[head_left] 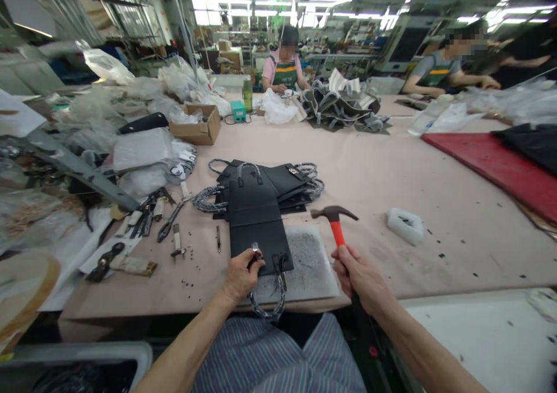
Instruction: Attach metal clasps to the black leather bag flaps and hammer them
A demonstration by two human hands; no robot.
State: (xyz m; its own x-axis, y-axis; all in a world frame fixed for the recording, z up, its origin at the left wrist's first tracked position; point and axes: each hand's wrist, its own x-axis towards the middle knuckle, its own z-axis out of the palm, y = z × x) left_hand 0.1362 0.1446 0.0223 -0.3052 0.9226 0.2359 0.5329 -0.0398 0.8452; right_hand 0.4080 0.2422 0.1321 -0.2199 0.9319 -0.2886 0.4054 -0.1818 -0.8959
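Note:
My left hand [241, 274] is closed on a short metal punch [255, 247], held upright at the black leather-like panel [256, 224]; its lower end is hidden by the fingers. The panel lies with its near end on a speckled white board [311, 259]. A grey braided cord handle [268, 312] loops from the panel's near edge toward my lap. My right hand [354, 271] grips a claw hammer [337, 227] by its orange and black handle, head up, to the right of the board and apart from the punch.
Behind the panel lie more black panels with cord handles [287, 181]. Loose hand tools [172, 222] and a mallet [126, 262] lie at left. A white roll-like block [404, 226] sits at right. Beyond are a cardboard box [198, 126], grey scraps [343, 103] and two seated co-workers.

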